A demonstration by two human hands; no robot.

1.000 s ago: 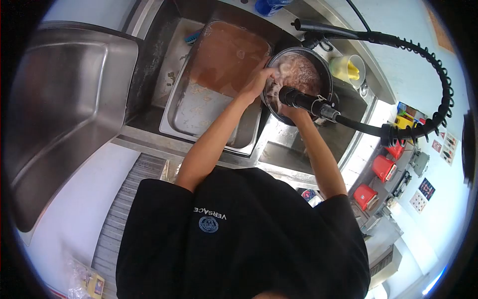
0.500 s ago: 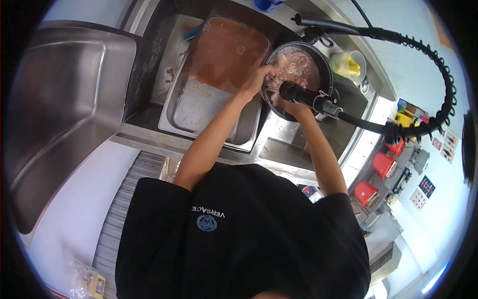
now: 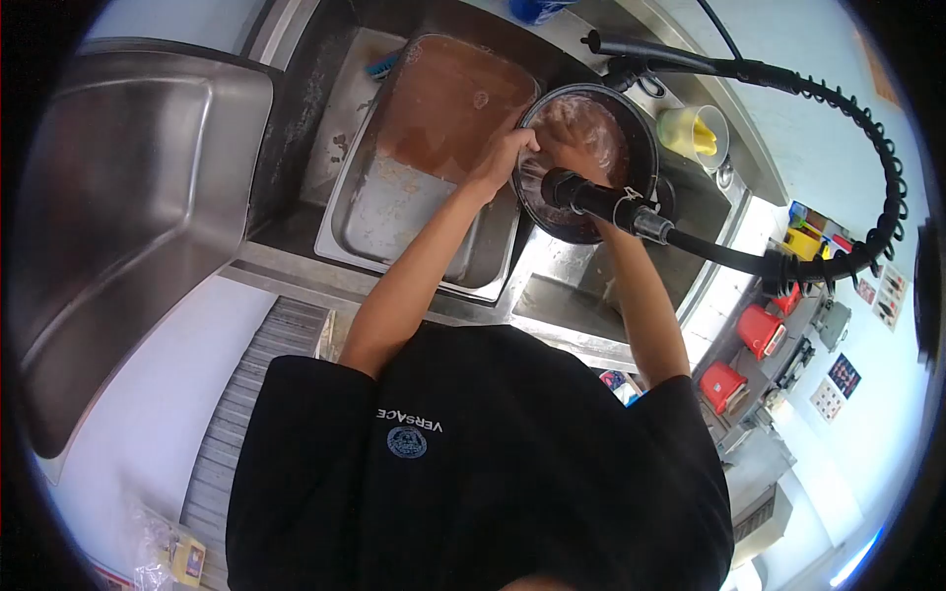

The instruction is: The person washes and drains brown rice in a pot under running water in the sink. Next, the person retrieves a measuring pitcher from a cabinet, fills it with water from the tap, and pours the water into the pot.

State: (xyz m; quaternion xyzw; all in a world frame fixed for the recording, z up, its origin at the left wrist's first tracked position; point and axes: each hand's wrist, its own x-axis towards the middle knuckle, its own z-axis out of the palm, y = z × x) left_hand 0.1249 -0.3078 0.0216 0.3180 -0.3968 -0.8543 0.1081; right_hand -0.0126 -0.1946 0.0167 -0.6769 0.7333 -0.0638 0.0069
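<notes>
A round dark pot (image 3: 648,158) with cloudy reddish-brown water stands in the sink. My left hand (image 3: 506,158) grips the pot's left rim, thumb over the edge. Inside the pot, my right hand (image 3: 574,150) reaches into the water with its fingers spread, partly under the surface. Over the pot's near side hangs a black spray nozzle (image 3: 591,195), with water running from it. Left of the pot, a large rectangular metal tray (image 3: 340,212) lies tilted, brown liquid covering its far part and small bits on its bare part.
A blue brush (image 3: 382,66) lies beyond the tray's left edge. At the sink's right back stand a pale container (image 3: 680,128) with something yellow and a coiled black hose (image 3: 867,118). Another metal basin (image 3: 128,197) is at the left. Red containers (image 3: 759,330) are far right.
My right hand has moved from the pot's near side towards its far middle, fingers now spread. My left hand stays at the rim.
</notes>
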